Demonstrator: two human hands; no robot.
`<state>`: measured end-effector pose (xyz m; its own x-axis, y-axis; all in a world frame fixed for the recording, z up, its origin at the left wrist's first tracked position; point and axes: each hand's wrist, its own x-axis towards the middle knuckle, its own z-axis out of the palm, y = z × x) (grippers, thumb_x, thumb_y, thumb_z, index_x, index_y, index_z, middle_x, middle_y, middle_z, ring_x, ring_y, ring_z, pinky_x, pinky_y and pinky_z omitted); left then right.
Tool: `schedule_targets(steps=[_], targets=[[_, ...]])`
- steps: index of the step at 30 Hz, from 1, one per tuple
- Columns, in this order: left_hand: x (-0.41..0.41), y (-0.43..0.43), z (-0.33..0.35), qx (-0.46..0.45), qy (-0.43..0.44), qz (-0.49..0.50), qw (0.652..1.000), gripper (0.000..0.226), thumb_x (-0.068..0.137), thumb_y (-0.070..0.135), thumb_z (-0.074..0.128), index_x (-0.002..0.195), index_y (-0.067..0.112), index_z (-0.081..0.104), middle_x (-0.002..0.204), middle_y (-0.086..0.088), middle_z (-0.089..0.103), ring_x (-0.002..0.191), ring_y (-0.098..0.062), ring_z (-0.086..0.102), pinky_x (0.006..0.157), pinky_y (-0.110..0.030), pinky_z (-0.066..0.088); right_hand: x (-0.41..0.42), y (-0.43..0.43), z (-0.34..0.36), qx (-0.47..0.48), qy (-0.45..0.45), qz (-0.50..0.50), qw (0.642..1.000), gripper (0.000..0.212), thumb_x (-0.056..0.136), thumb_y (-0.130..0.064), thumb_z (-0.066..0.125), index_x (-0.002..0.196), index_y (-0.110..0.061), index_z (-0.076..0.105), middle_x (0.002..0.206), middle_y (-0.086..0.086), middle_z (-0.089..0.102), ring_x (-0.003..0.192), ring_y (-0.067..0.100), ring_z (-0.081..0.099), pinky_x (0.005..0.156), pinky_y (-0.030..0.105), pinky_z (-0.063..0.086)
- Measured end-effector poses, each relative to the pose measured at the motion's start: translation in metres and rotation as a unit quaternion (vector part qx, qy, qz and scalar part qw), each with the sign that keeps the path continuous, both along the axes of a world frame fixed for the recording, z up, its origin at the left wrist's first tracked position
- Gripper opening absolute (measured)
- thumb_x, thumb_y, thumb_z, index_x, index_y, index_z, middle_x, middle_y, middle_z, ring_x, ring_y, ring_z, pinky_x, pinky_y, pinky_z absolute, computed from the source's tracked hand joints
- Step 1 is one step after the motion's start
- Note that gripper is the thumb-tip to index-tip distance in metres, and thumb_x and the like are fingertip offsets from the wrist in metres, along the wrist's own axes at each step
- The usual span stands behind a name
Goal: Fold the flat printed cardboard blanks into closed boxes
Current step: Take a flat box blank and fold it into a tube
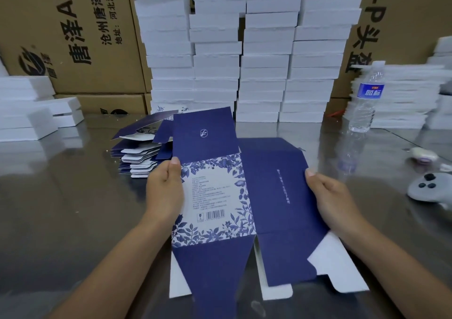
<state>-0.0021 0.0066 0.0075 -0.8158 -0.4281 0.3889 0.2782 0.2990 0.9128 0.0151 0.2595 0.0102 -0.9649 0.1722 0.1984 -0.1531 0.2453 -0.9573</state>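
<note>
Flat navy-blue cardboard blank (269, 184): one white panel bordered with blue leaf print, black barcode; flap undersides white. Stacked flat cardboard blanks (139, 157): navy and white. Rectangular foam blocks (264, 61): plain white. Corrugated cartons (73, 37): brown, black lettering. Clear plastic bottle (367, 98): blue label.

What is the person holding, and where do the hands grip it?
One printed cardboard blank. The left hand grips its left edge beside the floral panel; the right hand grips its right edge on the dark blue panel.
</note>
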Motion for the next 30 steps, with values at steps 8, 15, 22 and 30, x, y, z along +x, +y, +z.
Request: schedule_targets(steps=[8,15,22,30], targets=[[0.0043,0.0070,0.0053,0.109,-0.129,-0.108,0.980,0.036,0.100,0.039,0.041,0.078,0.020,0.062,0.074,0.001,0.065,0.069,-0.017,0.061,0.065,-0.024,0.049,-0.0035,0.0079,0.0007,0.038,0.043,-0.059,0.997,0.053,0.100,-0.028,0.040,0.073,0.016,0.049,0.077,0.007,0.044,0.070,0.020,0.036,0.064,0.029,0.027],[0.0053,0.0040,0.0048,0.061,-0.078,-0.115,0.988,0.041,0.102,0.028,0.039,0.100,-0.010,0.055,0.090,-0.011,0.054,0.081,-0.023,0.048,0.076,-0.036,0.037,-0.0038,0.0050,-0.0023,-0.014,0.034,-0.029,0.999,0.058,0.099,-0.035,0.042,0.089,0.022,0.047,0.071,0.022,0.049,0.074,0.019,0.044,0.069,0.031,0.033],[0.0053,0.0045,0.0028,0.091,-0.078,-0.106,0.987,0.042,0.102,0.029,0.040,0.101,-0.009,0.057,0.089,-0.014,0.059,0.081,-0.023,0.054,0.077,-0.037,0.042,-0.0024,0.0054,-0.0022,0.010,0.015,-0.006,1.000,0.057,0.098,-0.036,0.042,0.094,0.020,0.051,0.102,0.037,0.057,0.070,0.037,0.055,0.072,0.033,0.039],[0.0055,0.0089,0.0053,0.122,-0.088,-0.150,0.977,0.034,0.101,0.037,0.038,0.088,0.025,0.068,0.073,0.016,0.072,0.065,0.000,0.067,0.049,-0.012,0.047,-0.0029,0.0088,-0.0007,-0.045,0.001,-0.035,0.998,0.057,0.099,-0.035,0.041,0.097,0.021,0.049,0.106,0.039,0.054,0.075,0.022,0.049,0.073,0.032,0.037]])
